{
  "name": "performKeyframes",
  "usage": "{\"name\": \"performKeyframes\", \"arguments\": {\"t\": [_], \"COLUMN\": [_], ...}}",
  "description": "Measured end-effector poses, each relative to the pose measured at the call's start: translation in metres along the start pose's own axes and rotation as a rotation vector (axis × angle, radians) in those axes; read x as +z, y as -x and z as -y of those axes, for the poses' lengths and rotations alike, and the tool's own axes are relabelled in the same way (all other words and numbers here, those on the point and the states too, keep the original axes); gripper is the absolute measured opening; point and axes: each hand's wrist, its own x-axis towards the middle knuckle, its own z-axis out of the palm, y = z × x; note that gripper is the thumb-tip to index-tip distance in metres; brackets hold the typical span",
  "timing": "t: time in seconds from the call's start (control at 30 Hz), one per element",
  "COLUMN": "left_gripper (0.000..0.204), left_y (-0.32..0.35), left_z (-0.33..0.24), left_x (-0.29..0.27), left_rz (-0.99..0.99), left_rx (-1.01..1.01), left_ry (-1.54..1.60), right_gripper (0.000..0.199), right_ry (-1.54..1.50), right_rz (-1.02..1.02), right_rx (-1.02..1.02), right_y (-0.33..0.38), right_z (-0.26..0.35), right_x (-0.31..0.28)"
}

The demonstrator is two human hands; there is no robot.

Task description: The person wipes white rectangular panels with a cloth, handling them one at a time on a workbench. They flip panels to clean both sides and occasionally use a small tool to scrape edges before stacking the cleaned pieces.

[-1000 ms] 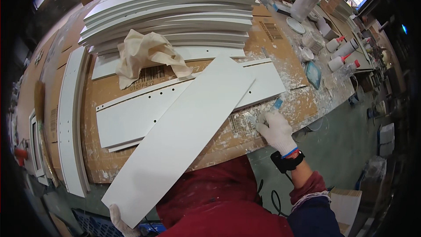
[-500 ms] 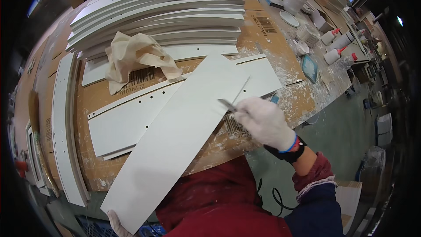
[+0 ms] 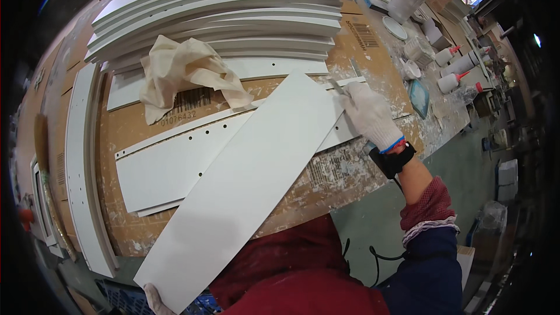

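Note:
A long white panel (image 3: 233, 192) lies slantwise over another white panel (image 3: 154, 172) with small dark holes. Its near end juts past the table edge, where my left hand (image 3: 156, 298) in a pale glove grips it at the lower left corner; most of those fingers are hidden. My right hand (image 3: 372, 114), in a white glove, is closed at the slanting panel's far right edge. A thin metal blade (image 3: 336, 85) pokes out of its fingers; the glove hides the rest of that tool.
Several white boards (image 3: 216, 9) are stacked at the back, with a crumpled cream cloth (image 3: 181, 73) before them. More boards (image 3: 84, 175) and a brush (image 3: 44, 163) lie on the left. Glue bottles (image 3: 448, 83) and a blue pad (image 3: 418, 98) sit right, on the paint-spattered cardboard and bench.
My right hand has moved away from me and slightly right, from the panel's middle right edge to near its far end, still with the blade. My left hand keeps its hold.

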Motion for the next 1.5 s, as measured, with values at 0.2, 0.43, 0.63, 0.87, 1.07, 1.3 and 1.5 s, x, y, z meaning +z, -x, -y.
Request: {"name": "performKeyframes", "arguments": {"t": [0.2,0.43,0.63,0.87,1.07,1.3,1.5], "left_gripper": [0.048,0.047,0.042,0.050,0.067,0.060,0.055], "left_y": [0.000,-0.006,-0.005,-0.011,-0.018,-0.023,-0.024], "left_z": [-0.002,0.008,0.001,0.000,0.020,0.000,-0.001], "left_x": [0.001,-0.018,-0.009,-0.009,-0.037,-0.006,-0.006], "left_rz": [0.009,-0.087,-0.065,-0.059,-0.015,0.080,0.104], "left_rx": [-0.001,0.006,0.063,0.068,0.376,0.119,0.088], "left_ry": [0.019,-0.087,-0.165,-0.030,-0.626,-0.020,0.012], "right_gripper": [0.020,0.021,0.023,0.021,0.022,0.021,0.022], "right_ry": [-0.135,0.043,-0.120,-0.029,-0.157,0.112,-0.183], "right_rz": [0.101,0.030,0.095,-0.056,0.076,0.080,0.172], "right_rx": [-0.090,-0.084,0.076,-0.104,-0.054,0.118,-0.168], "right_y": [0.019,0.011,0.018,0.014,0.022,0.002,0.024], "right_z": [0.044,0.001,0.013,0.007,0.025,-0.013,0.036], "right_x": [-0.009,0.004,-0.024,0.004,-0.010,-0.001,-0.004]}}
